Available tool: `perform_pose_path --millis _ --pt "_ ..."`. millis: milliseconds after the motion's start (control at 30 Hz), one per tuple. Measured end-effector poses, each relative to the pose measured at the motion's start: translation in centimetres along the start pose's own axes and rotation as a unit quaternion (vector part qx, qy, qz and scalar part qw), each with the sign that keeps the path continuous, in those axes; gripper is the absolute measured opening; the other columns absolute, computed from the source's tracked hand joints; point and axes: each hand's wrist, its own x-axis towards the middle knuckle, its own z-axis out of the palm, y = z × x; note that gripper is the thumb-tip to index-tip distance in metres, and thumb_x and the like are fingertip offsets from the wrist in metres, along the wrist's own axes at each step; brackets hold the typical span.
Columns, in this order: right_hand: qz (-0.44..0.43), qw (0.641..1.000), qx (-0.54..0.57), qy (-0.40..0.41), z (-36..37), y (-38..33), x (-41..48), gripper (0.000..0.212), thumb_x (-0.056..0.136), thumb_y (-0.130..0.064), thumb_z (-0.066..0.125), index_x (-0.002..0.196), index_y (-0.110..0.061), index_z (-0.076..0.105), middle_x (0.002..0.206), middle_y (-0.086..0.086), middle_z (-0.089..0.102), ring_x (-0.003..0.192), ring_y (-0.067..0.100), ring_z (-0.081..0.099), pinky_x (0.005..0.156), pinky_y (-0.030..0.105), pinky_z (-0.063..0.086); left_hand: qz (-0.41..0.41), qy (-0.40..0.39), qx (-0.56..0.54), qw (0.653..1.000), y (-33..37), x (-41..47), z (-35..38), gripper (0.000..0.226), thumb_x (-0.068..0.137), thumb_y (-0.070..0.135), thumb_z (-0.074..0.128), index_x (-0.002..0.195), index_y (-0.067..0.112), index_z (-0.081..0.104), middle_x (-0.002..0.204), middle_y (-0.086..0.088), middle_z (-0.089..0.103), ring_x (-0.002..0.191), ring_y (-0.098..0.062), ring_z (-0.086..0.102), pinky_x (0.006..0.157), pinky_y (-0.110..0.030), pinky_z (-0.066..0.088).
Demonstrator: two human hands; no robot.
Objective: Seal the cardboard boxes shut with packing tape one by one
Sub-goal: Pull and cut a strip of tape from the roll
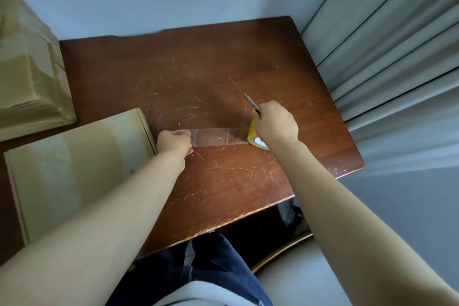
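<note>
Gripping a knife (251, 104) in a closed fist, the right hand (277, 124) sits over the tape roll (253, 133), the blade pointing away and to the left. From the roll a clear strip of tape (218, 137) runs leftward, low over the table (198, 69), to the left hand (173, 141), which pinches its free end. The strip's long axis lies left to right, so the cut probably falls nearest the right hand. The cardboard box (74, 156) lies just beside the left hand.

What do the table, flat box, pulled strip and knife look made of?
Table: wood or wood veneer, reddish-brown, semi-gloss; grain and many pale scratches show.
Box: plain tan cardboard, matte, with a folded edge flap.
Strip: thin clear plastic tape, glossy; the table's scratches show through it.
Knife: likely metal blade, thin, grey.
</note>
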Motion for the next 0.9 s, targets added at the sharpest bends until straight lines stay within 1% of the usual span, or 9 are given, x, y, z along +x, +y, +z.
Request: perform_pose_path --millis 167,300,367,433,533,667,767,833,900 --pt "-0.039 0.994 0.104 0.009 2.0 -1.6 -2.3 0.027 0.102 -0.022 0.040 0.092 -0.005 0.059 0.099 0.014 0.061 0.081 0.034 0.058 0.060 0.036 0.037 -0.016 -0.019 -0.022 0.999 0.3 0.3 -0.2 0.009 0.091 0.005 0.060 0.098 0.003 0.065 0.072 -0.007 0.061 0.056 -0.015 0.055 0.054 -0.023 0.052" --pt "-0.002 0.986 0.165 0.002 3.6 -2.8 -3.7 0.016 0.100 -0.016 0.042 0.088 -0.011 0.051 0.081 0.005 0.048 0.071 0.027 0.043 0.054 0.034 0.017 -0.040 -0.031 -0.021 0.998 0.6 0.7 -0.3 0.012 0.090 0.003 0.059 0.101 0.001 0.063 0.083 -0.013 0.062 0.056 -0.017 0.055 0.050 -0.025 0.050" --pt "0.010 0.980 0.197 -0.032 4.8 -3.2 -4.2 0.016 0.097 -0.008 0.042 0.103 -0.006 0.057 0.087 0.006 0.051 0.078 0.030 0.049 0.055 0.030 0.020 -0.056 -0.044 -0.022 0.997 0.6 0.9 -0.4 0.007 0.091 0.002 0.055 0.096 0.001 0.060 0.077 -0.012 0.058 0.054 -0.017 0.051 0.042 -0.021 0.045" --pt "0.020 0.972 0.219 -0.081 6.1 -3.5 -4.7 0.033 0.094 -0.001 0.040 0.123 -0.008 0.054 0.107 0.012 0.059 0.103 0.035 0.056 0.067 0.030 0.036 -0.052 -0.070 0.001 0.996 0.6 1.0 -0.5 0.004 0.093 0.005 0.052 0.090 0.004 0.054 0.075 -0.011 0.054 0.052 -0.015 0.048 0.035 -0.017 0.040" --pt "0.042 0.966 0.231 -0.111 7.3 -3.4 -5.2 0.061 0.086 0.007 0.035 0.142 -0.018 0.040 0.137 0.012 0.051 0.127 0.030 0.046 0.094 0.035 0.044 -0.046 -0.068 0.018 0.996 0.3 1.1 -0.7 0.008 0.096 0.011 0.055 0.103 0.007 0.054 0.090 -0.010 0.061 0.060 -0.015 0.056 0.045 -0.020 0.045" --pt "0.063 0.969 0.210 -0.111 8.0 -3.0 -4.9 0.059 0.085 0.008 0.037 0.138 -0.016 0.043 0.118 0.016 0.062 0.108 0.037 0.057 0.082 0.036 0.045 -0.039 -0.075 0.034 0.996 0.1 1.3 -0.7 0.019 0.094 0.012 0.059 0.112 0.006 0.057 0.104 -0.013 0.065 0.069 -0.017 0.061 0.050 -0.020 0.047" --pt "0.032 0.964 0.261 -0.039 8.2 -2.8 -5.4 0.037 0.097 -0.009 0.043 0.131 -0.020 0.051 0.098 0.005 0.066 0.089 0.026 0.060 0.074 0.034 0.046 -0.039 -0.081 0.045 0.995 0.2 1.4 -1.1 0.022 0.092 0.015 0.061 0.111 0.004 0.058 0.104 -0.014 0.065 0.069 -0.018 0.058 0.054 -0.022 0.049" --pt "0.049 0.944 0.325 -0.013 8.4 -3.1 -6.0 0.024 0.098 -0.022 0.049 0.121 -0.019 0.057 0.078 -0.002 0.061 0.069 0.020 0.057 0.067 0.034 0.047 -0.037 -0.084 0.055 0.994 0.2 1.4 -1.3 0.024 0.092 0.015 0.063 0.112 0.002 0.059 0.097 -0.013 0.064 0.064 -0.017 0.054 0.058 -0.025 0.048" --pt "0.103 0.897 0.426 -0.048 8.5 -3.2 -6.6 0.018 0.092 -0.033 0.061 0.105 -0.021 0.059 0.071 -0.003 0.058 0.054 0.010 0.050 0.057 0.030 0.044 -0.040 -0.088 0.056 0.994 0.4 1.4 -1.4 0.025 0.092 0.014 0.062 0.112 0.000 0.060 0.088 -0.012 0.060 0.060 -0.016 0.050 0.056 -0.025 0.045"
